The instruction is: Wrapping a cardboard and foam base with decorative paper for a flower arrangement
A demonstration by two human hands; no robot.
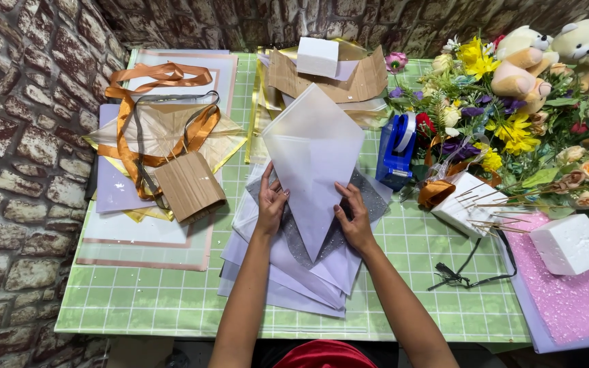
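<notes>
Green gridded table [438, 272] (paper sheets [288, 286], foam block [570, 244])

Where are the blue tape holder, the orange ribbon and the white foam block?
blue tape holder [395, 155], head view, on its blue side.
orange ribbon [161, 73], head view, on its top loop.
white foam block [570, 244], head view, on its top face.

1. Both forearms are bare from the bottom edge of the view up to the wrists; no sleeve shows on either.
2. The left hand [270, 201] wears no glove, ring or watch that can be made out.
3. The right hand [354, 219] is likewise bare.
4. A red garment [323, 354] shows between the arms at the lower edge.
</notes>
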